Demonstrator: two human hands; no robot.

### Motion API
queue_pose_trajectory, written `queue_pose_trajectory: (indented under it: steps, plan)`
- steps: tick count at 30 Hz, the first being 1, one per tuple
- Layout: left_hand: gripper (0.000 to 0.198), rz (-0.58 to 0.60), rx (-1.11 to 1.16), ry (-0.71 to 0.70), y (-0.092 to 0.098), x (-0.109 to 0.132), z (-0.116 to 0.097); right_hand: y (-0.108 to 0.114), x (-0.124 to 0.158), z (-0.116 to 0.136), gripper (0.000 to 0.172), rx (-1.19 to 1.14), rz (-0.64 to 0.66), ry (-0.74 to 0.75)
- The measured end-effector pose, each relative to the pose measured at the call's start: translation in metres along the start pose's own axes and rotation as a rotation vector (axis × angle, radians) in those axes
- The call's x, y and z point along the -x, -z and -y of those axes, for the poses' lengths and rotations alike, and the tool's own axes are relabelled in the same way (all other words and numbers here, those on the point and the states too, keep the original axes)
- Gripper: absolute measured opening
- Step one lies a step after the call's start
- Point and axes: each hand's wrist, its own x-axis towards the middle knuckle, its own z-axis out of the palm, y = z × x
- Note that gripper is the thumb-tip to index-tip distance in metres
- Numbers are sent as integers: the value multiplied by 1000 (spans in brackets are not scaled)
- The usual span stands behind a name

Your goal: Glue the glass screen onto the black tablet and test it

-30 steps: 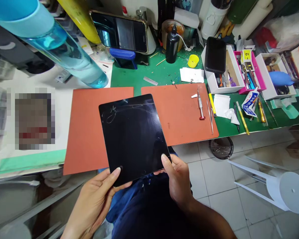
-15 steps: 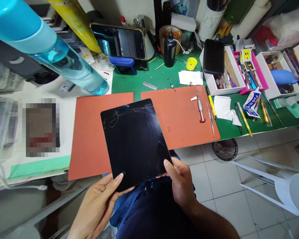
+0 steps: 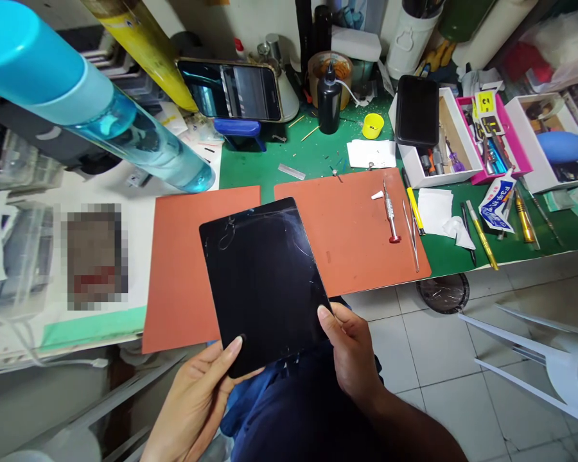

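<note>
I hold a black tablet with a cracked, scratched screen over the near edge of the bench, above my lap. My left hand grips its lower left corner, thumb on the glass by the home button. My right hand grips the lower right corner, thumb pressed on the screen edge. The tablet's far end hangs over two orange-red mats, tilted slightly to the left.
On the right mat lie a red-tipped screwdriver and tweezers. Behind are a black bottle, a propped phone, a phone on white tool boxes and a blue bottle. A white stool lies on the tiled floor.
The tablet and both hands have drifted slightly right and down in view as my head shifted; the grip on the tablet is the same.
</note>
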Motion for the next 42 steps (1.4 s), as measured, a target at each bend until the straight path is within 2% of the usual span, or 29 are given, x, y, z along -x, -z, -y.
queue_pose_trajectory:
  steps: [3, 7, 12, 16, 18, 20, 23, 26, 29, 34, 42]
  plan:
    - [58, 38, -32, 40, 0, 1, 0, 0, -1, 3, 54, -56, 9, -14]
    - [52, 24, -35, 27, 2, 6, 2, -3, -3, 10, 52, -72, 7, -50]
    - [55, 56, 10, 39, 7, 13, 6, -2, -3, 23, 40, -128, 47, -105]
    - [48, 111, 107, -85, 5, 6, 0, 6, 4, 32, 30, -183, 129, -128]
    - [44, 125, 172, -154, -1, -1, -8, 11, 10, 31, 25, -221, 171, -147]
    - [45, 129, 198, -162, -9, -7, -15, 15, 17, 27, 23, -250, 196, -163]
    - [55, 131, 171, -146, -20, -9, -23, 21, 28, 19, 24, -232, 200, -146]
    - [56, 62, 145, -205, -24, -3, -25, 23, 36, 19, 25, -164, 192, -106]
    - [52, 23, 142, -265, -21, 5, -25, 20, 41, 26, 29, -66, 152, -77]
    - [57, 18, 153, -335, -13, 12, -26, 11, 39, 35, 37, 64, 60, -12]
    - [62, 3, 139, -378, -9, 18, -27, 10, 41, 40, 36, 62, 127, 31]
